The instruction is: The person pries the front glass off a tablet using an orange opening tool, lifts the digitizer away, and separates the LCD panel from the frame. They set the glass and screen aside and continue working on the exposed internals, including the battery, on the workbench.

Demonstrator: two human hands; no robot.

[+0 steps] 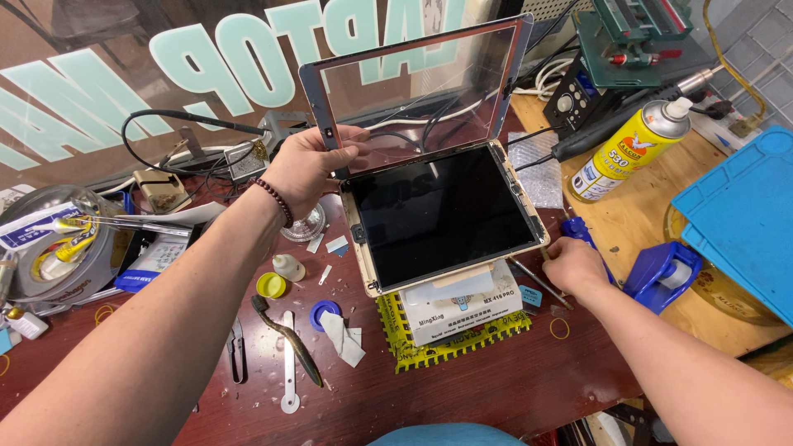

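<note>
Two hands busy: my left hand (307, 168) holds the glass panel (417, 87) raised mid-frame; my right hand (572, 264) pinches a thin tool (541, 283) beside the white box (462, 307).

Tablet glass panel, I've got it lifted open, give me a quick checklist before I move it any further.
1. Left hand has a grip on the glass panel frame: ok, held at its left edge.
2. Panel clear of the tablet along the front: ok, tilted up like a lid.
3. Back edge or cable still attached: cannot tell, hidden.
4. Right hand steadying the tablet's right corner: ok.
5. Tablet resting flat on the white box: ok.
6. Spray can out of the way: ok, lying apart on the wooden board.
</note>
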